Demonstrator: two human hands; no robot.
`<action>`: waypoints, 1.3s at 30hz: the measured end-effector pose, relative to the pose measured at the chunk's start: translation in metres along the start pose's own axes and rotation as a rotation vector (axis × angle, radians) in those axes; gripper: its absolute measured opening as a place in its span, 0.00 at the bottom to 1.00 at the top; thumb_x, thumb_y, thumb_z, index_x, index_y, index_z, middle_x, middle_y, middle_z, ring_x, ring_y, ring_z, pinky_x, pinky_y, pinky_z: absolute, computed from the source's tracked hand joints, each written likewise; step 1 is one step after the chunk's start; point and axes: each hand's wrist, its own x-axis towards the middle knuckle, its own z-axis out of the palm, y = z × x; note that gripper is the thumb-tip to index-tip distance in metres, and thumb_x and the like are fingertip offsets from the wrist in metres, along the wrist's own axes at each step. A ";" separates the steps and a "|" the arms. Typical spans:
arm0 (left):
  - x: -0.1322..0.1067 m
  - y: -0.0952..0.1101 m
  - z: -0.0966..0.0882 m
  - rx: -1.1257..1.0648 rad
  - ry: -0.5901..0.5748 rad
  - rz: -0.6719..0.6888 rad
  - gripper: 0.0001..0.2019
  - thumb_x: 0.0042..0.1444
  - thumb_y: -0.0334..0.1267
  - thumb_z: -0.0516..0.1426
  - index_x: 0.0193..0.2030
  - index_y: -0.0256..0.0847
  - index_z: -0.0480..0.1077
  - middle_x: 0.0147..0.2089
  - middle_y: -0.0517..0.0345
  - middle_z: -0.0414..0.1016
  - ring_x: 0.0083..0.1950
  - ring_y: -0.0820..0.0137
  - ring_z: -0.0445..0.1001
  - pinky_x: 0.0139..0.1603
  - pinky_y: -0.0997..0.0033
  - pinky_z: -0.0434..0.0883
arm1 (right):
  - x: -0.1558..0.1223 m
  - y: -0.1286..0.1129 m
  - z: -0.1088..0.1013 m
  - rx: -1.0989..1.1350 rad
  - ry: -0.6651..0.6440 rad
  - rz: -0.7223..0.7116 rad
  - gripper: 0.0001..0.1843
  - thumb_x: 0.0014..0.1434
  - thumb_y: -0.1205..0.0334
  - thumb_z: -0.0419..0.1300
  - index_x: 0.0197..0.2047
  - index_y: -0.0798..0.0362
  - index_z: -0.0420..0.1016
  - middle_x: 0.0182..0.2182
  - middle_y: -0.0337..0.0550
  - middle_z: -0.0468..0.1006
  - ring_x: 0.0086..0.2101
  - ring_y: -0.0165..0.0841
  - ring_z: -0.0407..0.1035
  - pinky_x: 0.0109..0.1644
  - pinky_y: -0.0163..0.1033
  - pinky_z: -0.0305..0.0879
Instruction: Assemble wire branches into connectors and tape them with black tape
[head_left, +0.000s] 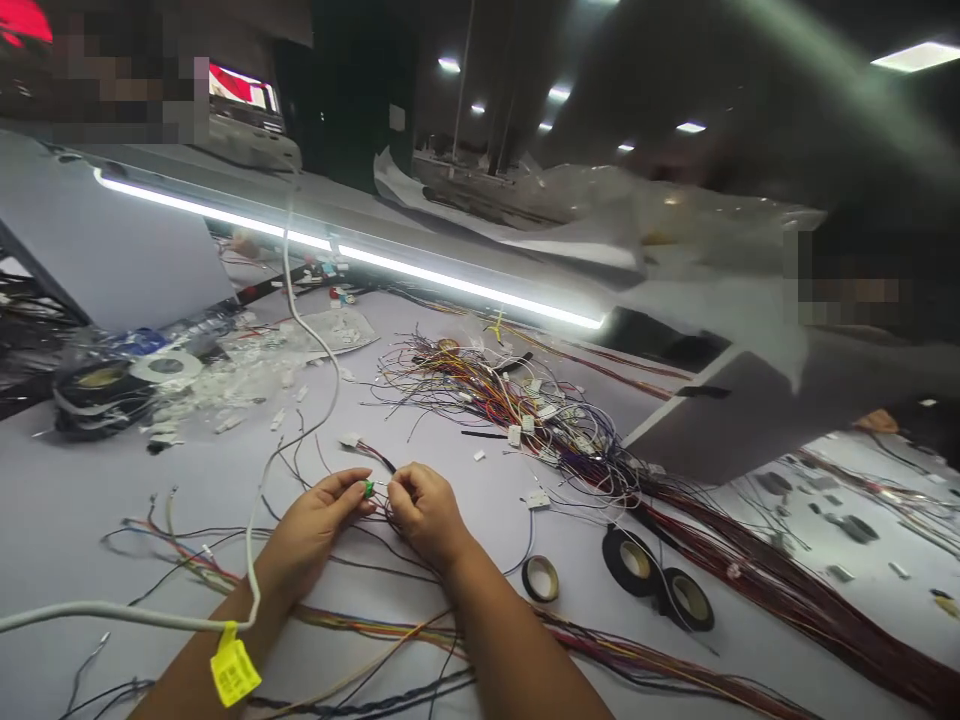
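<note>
My left hand [319,525] pinches a small green connector [368,488] between thumb and fingertips, just above the white table [90,480]. My right hand [424,510] is closed beside it, its fingers pinched on thin dark wires [375,460] that run into the connector. Both hands meet at the table's near middle. Loose dark wires trail under and around them.
A big bundle of coloured wires with white connectors [555,420] spreads to the right. Three black tape rolls [660,580] lie right of my arm. A white cable with a yellow tag [234,668] crosses my left forearm. Clear plastic parts [225,380] and bags lie at the left.
</note>
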 end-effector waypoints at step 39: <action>-0.007 -0.001 0.000 -0.223 -0.081 -0.056 0.11 0.51 0.37 0.65 0.41 0.36 0.75 0.31 0.59 0.73 0.31 0.77 0.71 0.41 0.76 0.72 | -0.006 0.002 0.005 -0.283 -0.032 -0.240 0.08 0.64 0.65 0.50 0.34 0.51 0.68 0.29 0.41 0.71 0.30 0.30 0.65 0.35 0.33 0.59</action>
